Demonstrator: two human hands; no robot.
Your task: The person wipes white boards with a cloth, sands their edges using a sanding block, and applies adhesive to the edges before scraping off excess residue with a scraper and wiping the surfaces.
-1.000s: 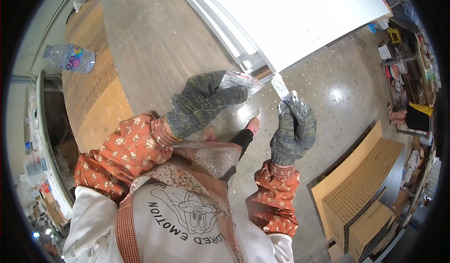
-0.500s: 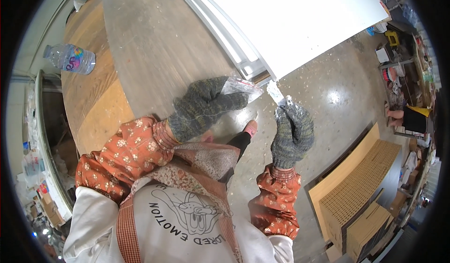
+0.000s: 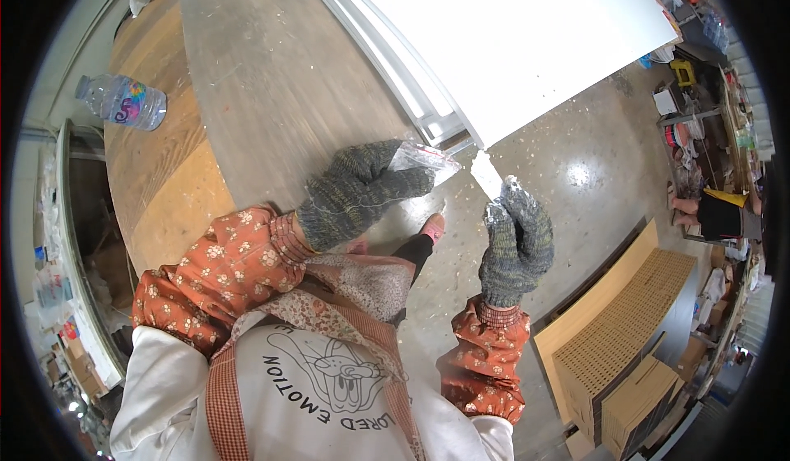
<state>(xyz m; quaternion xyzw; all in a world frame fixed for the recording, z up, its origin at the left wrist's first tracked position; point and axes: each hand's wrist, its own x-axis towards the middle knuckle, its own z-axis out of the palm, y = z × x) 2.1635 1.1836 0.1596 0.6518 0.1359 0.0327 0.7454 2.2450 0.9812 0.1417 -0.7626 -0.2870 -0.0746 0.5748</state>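
My left hand (image 3: 354,188), in a grey knitted glove, is closed on a clear plastic bag (image 3: 426,160) with a red line along it. The bag points toward the lower corner of a large white panel (image 3: 535,50). In my right hand (image 3: 518,243), gloved the same way, a flat strip smeared white (image 3: 485,174) is pinched between thumb and fingers. White paste clings to that glove's fingertips. The strip's tip lies just below the panel's corner; whether they touch I cannot tell. What the strip is made of is hidden under the white.
A wooden table (image 3: 271,74) bears the panel's silvery frame (image 3: 415,83) and a water bottle (image 3: 123,101). White specks dot the concrete floor (image 3: 576,144). Cardboard and board stacks (image 3: 621,329) stand at right, near cluttered shelves (image 3: 687,124). Another person (image 3: 716,214) is at the far right.
My right hand has drawn slightly back from the panel's corner, and more of the strip's white face shows. My left hand keeps its hold on the bag, nearly still.
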